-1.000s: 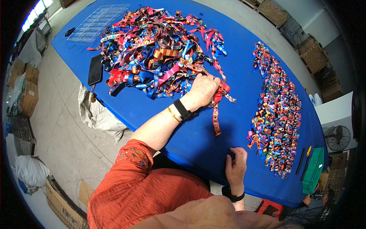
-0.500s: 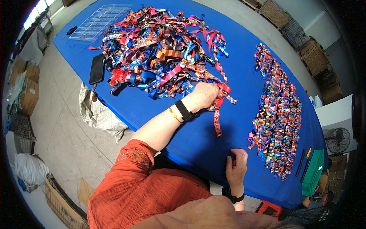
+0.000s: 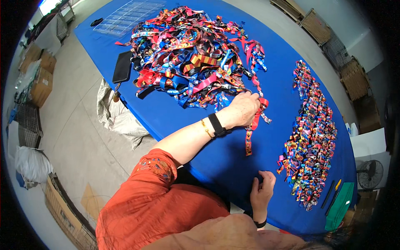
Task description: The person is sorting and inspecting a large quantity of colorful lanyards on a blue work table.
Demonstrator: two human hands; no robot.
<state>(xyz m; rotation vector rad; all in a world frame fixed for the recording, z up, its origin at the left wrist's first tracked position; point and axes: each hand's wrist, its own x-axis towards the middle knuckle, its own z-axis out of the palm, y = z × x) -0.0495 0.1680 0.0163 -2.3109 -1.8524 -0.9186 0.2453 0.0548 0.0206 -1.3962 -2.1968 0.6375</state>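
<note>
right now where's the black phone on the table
In the head view the black phone lies at the left edge of the blue table, just left of the big loose ribbon pile and below the clear plastic tray.

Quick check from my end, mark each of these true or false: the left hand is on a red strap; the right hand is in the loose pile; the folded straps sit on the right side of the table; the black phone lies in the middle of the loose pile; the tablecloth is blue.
1. The left hand grips a red strap. True; the strap hangs down from it over the cloth.
2. The right hand is in the loose pile. False; it rests on the table's near edge, apart from the pile.
3. The folded straps lie on the right side. True.
4. The black phone lies mid-pile. False; it sits at the pile's left edge.
5. The tablecloth is blue. True.
</note>
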